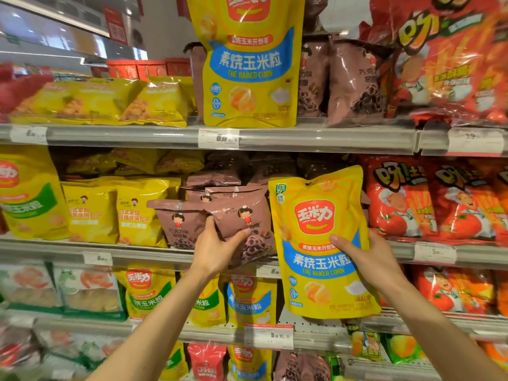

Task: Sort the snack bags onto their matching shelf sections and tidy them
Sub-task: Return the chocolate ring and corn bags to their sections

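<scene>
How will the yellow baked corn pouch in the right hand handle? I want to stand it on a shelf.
The yellow baked corn pouch probably holds its shape: it stays flat though the right hand grips only its edge. Its glossy film may be slippery. An identical pouch stands upright on the upper shelf, so it likely stands, though it could tip.
</scene>
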Demonstrator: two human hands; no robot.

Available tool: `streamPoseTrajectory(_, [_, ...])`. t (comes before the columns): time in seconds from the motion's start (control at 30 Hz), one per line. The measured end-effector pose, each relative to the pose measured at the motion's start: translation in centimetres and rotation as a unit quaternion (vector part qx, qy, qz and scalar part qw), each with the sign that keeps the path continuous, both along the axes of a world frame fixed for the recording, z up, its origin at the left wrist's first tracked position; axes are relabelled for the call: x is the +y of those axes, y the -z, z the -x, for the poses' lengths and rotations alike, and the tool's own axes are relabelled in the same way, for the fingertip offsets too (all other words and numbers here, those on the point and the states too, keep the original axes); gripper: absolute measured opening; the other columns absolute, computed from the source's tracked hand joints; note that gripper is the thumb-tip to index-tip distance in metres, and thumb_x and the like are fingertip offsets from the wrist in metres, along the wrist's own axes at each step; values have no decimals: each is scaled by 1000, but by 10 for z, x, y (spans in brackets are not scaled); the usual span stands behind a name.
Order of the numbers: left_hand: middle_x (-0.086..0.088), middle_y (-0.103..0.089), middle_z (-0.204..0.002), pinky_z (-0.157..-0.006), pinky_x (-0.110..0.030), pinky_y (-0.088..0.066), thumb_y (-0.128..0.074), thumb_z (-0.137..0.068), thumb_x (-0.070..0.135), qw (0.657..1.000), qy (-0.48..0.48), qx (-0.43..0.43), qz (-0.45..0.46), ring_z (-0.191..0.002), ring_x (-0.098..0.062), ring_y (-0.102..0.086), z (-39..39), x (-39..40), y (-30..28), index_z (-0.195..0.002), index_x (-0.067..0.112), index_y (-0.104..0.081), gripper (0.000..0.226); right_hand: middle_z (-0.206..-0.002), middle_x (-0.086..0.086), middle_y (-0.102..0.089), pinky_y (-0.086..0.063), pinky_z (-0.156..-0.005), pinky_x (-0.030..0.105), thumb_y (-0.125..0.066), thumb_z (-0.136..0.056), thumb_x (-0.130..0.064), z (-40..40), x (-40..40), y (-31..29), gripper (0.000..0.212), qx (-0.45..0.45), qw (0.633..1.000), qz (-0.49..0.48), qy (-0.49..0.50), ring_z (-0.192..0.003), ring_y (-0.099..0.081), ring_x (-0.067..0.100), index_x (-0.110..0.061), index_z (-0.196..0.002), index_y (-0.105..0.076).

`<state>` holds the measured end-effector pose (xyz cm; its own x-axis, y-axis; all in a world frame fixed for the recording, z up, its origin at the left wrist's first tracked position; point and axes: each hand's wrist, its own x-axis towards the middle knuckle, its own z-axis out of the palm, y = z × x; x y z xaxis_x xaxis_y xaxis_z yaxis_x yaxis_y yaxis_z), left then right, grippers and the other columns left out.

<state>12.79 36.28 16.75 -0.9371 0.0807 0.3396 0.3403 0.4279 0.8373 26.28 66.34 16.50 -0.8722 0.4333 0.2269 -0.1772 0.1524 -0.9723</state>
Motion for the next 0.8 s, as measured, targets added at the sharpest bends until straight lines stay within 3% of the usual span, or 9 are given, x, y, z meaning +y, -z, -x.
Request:
streamPoseTrajectory(0.17, [3, -71, -126, -100, -43, -56, -86, -70, 62, 1000, -6, 8, 18, -115, -20, -67, 1, -12, -3, -125, 20, -54, 76, -110, -11, -80, -61, -84, 38, -85, -74, -44, 1, -1, 2, 58, -1, 1000, -1, -7, -96, -78, 12, -30, -128, -68])
streamPoseTrajectory(0.3, [6, -72, -119, -96, -42, -60, -90, -64, 62, 999, 3, 20, -47, -111, -14, -70, -8, -19, 8, -124, 22, -61, 78, -102, -14, -81, -59, -61, 16, -84, -74, -41, -5, -2, 1, 57, 6, 1000, -2, 1, -87, -79, 8, -28, -127, -69])
streamPoseTrajectory(0.47, [0, -67, -120, -97, -46, -58, -88, -62, 68, 999, -4, 37, -38, -113, -19, -66, -4, -23, 13, -121, 21, -64, 79, -101, -16, -81, -58, -57, 14, -83, -76, -38, -11, -2, -2, 54, -1, 1000, 1, 4, -86, -79, 8, -27, -127, -68])
streamPoseTrajectory(0.57, [8, -71, -115, -96, -41, -60, -89, -59, 67, 999, 16, 23, -38, -107, -10, -69, -1, -29, 13, -120, 26, -63, 78, -101, -17, -81, -58, -57, 14, -83, -76, -39, -14, -2, -2, 53, -2, 1000, 0, 8, -86, -79, 8, -30, -126, -67])
streamPoseTrajectory(0.8, [15, -76, -107, -87, -25, -60, -92, -53, 67, 991, 114, -55, 44, -95, 2, -73, 17, -53, 2, -116, 29, -63, 79, -104, -14, -81, -58, -77, 32, -85, -69, -43, -16, -3, -1, 55, -1, 1000, 0, 18, -90, -79, 10, -33, -121, -69])
